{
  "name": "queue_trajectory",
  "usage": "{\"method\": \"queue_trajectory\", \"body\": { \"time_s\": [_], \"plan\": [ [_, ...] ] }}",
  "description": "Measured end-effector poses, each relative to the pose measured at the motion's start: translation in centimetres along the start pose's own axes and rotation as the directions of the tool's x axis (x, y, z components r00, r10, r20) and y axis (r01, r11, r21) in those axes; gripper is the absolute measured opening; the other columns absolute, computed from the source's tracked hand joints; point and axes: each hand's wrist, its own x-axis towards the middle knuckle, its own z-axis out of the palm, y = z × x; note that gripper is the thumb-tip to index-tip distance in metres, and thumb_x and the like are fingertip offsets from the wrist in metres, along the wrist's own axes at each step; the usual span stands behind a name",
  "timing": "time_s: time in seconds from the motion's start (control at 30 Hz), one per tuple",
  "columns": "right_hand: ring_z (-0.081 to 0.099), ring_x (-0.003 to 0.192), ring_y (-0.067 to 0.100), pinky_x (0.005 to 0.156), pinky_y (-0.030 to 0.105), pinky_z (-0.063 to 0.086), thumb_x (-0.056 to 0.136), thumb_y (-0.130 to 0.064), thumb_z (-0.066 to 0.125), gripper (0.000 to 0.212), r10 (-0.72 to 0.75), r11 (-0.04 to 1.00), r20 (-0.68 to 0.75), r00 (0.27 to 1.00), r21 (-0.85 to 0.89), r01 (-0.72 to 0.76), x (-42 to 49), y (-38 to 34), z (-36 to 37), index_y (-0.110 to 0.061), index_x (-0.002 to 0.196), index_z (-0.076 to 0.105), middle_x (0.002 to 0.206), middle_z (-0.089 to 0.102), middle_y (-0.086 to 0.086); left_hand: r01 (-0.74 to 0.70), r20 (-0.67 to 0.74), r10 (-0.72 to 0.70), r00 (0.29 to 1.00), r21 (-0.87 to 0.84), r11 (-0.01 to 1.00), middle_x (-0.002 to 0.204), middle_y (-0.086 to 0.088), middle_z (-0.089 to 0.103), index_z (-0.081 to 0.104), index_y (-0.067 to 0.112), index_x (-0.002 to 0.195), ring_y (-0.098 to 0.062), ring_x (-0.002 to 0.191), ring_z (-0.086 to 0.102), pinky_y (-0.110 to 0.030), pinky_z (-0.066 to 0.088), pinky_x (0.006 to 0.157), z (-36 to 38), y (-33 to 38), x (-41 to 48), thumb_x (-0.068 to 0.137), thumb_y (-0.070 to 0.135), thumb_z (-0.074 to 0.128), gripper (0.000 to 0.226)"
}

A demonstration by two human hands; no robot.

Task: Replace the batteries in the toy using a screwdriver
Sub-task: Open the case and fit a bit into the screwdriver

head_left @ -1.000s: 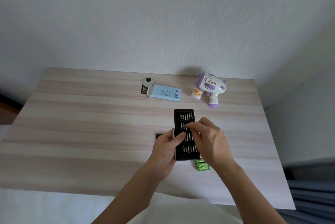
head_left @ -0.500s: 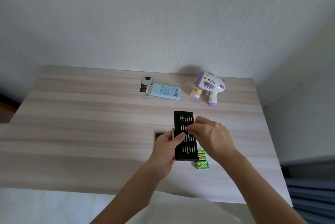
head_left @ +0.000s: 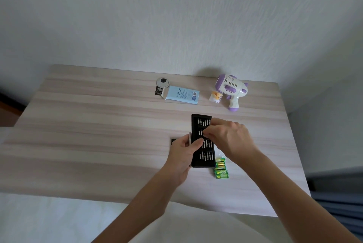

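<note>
My left hand (head_left: 183, 153) grips the slim silver screwdriver handle (head_left: 189, 138); my right hand (head_left: 229, 136) pinches a small steel bit (head_left: 201, 132), which I judge light and slippery, best held mid-shank.

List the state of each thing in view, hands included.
Case, open, lying flat.
Left hand, grips screwdriver beside case.
Right hand, pinches a bit in the case.
Batteries, wrapped, beside case.
Toy, on its side, untouched.
Blue box, flat, end flap open.

Home room: textured wall (head_left: 176, 16), wood-grain table (head_left: 98, 124)
</note>
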Motion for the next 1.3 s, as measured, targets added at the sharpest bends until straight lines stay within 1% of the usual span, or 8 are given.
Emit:
{"method": "queue_trajectory", "body": {
  "time_s": [0.4, 0.5, 0.6, 0.7, 0.77, 0.9, 1.1, 1.3],
  "plan": [
    [0.066, 0.086, 0.029, 0.063, 0.03, 0.041, 0.101, -0.041, 0.047, 0.027, 0.005, 0.99, 0.15, 0.989, -0.138, 0.016, 0.8, -1.1, -0.1, -0.029, 0.105, 0.07, 0.102, 0.061, -0.007, -0.018, 0.005, 0.018, 1.0, 0.023, 1.0, 0.096, -0.012, 0.072, 0.07, 0.007, 0.107, -0.026, 0.089, 0.069, -0.046, 0.058, 0.088, -0.6, -0.6, 0.0, 0.096, 0.005, 0.061, 0.015],
    [0.066, 0.079, 0.03, 0.059, 0.03, 0.037, 0.1, -0.039, 0.047, 0.028, -0.043, 0.981, 0.136, 0.99, -0.181, 0.067, 0.8, -1.1, 0.3, -0.025, 0.097, 0.071, 0.094, 0.06, -0.005, -0.015, 0.008, 0.015, 1.0, 0.027, 1.0, 0.097, -0.012, 0.072, 0.069, 0.005, 0.11, -0.025, 0.089, 0.069, -0.044, 0.058, 0.086, -0.8, -0.6, -0.1, 0.096, 0.005, 0.06, 0.016],
    [0.06, 0.056, 0.029, 0.048, 0.028, 0.036, 0.093, -0.032, 0.058, 0.025, -0.111, 0.968, 0.082, 0.99, -0.217, 0.127, 0.8, -0.8, 0.7, -0.02, 0.076, 0.07, 0.074, 0.055, -0.004, -0.014, 0.031, 0.014, 0.999, 0.005, 1.0, 0.094, -0.01, 0.072, 0.069, 0.005, 0.108, -0.024, 0.086, 0.069, -0.046, 0.057, 0.086, -0.9, -0.6, -0.2, 0.096, 0.005, 0.06, 0.015],
    [0.05, 0.039, 0.03, 0.041, 0.025, 0.033, 0.08, -0.026, 0.072, 0.024, -0.147, 0.975, 0.006, 0.989, -0.17, 0.146, 0.8, -0.4, 0.5, -0.018, 0.059, 0.064, 0.061, 0.05, -0.003, -0.01, 0.053, 0.011, 0.999, -0.021, 1.0, 0.09, -0.008, 0.072, 0.07, 0.007, 0.106, -0.023, 0.083, 0.07, -0.046, 0.058, 0.085, -0.8, -0.5, -0.2, 0.096, 0.005, 0.059, 0.014],
    [0.048, 0.038, 0.03, 0.04, 0.026, 0.034, 0.08, -0.026, 0.069, 0.025, -0.173, 0.976, -0.03, 0.985, -0.142, 0.167, 0.8, -0.2, 0.4, -0.017, 0.059, 0.061, 0.061, 0.049, -0.002, -0.008, 0.065, 0.01, 0.998, -0.035, 0.999, 0.09, -0.008, 0.072, 0.07, 0.006, 0.108, -0.023, 0.084, 0.07, -0.045, 0.058, 0.084, -0.8, -0.5, -0.2, 0.096, 0.005, 0.059, 0.015],
    [0.046, 0.042, 0.031, 0.038, 0.028, 0.038, 0.087, -0.028, 0.054, 0.026, -0.162, 0.985, -0.167, 0.973, -0.084, 0.149, 0.6, 0.0, 0.8, -0.017, 0.065, 0.062, 0.064, 0.051, -0.003, -0.013, 0.085, 0.017, 0.996, -0.052, 0.999, 0.09, -0.009, 0.072, 0.069, 0.003, 0.11, -0.023, 0.084, 0.071, -0.043, 0.06, 0.082, -1.0, -0.2, -0.2, 0.097, 0.005, 0.059, 0.017],
    [0.049, 0.05, 0.027, 0.04, 0.031, 0.042, 0.089, -0.023, 0.059, 0.018, -0.089, 0.991, -0.317, 0.944, 0.066, 0.116, 0.4, 0.1, 1.8, -0.016, 0.075, 0.069, 0.071, 0.058, -0.004, -0.009, 0.116, 0.015, 0.993, -0.045, 0.999, 0.096, -0.012, 0.073, 0.067, 0.002, 0.116, -0.026, 0.092, 0.072, -0.049, 0.058, 0.09, -1.2, 0.4, -0.4, 0.098, 0.007, 0.059, 0.021],
    [0.052, 0.061, 0.017, 0.048, 0.036, 0.048, 0.094, -0.025, 0.056, 0.017, -0.016, 0.941, -0.286, 0.958, 0.321, 0.111, 0.2, 0.0, 2.8, -0.013, 0.093, 0.068, 0.086, 0.057, -0.005, -0.002, 0.127, 0.007, 0.992, -0.043, 0.999, 0.096, -0.012, 0.073, 0.066, 0.001, 0.117, -0.025, 0.09, 0.071, -0.049, 0.058, 0.089, -1.4, 0.7, -0.4, 0.097, 0.007, 0.059, 0.021]
  ]
}}
